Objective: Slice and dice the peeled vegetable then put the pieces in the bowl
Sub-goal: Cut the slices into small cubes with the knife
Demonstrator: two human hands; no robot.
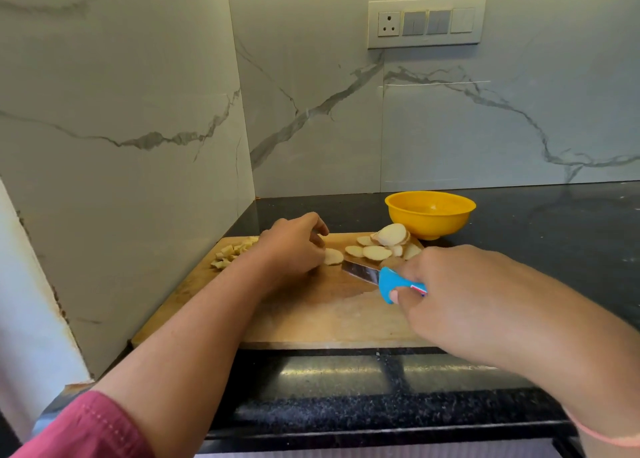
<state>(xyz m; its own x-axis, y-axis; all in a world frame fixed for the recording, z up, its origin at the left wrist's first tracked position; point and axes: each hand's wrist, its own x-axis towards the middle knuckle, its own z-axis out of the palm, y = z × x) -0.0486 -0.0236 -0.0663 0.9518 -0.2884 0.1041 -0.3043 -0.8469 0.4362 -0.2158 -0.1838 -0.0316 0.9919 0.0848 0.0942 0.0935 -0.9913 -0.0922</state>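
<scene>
A wooden cutting board lies on the black counter. My left hand presses a pale round vegetable slice flat on the board. My right hand grips a knife by its blue handle, and the blade points left with its tip at that slice. Several more round slices are piled at the board's far right. A heap of diced pieces sits at the far left corner. A yellow bowl stands just behind the board; no pieces show inside it.
Marble walls close in the counter on the left and at the back, forming a corner. The black counter stretches to the right of the bowl. A switch plate is mounted on the back wall. The counter's front edge runs below the board.
</scene>
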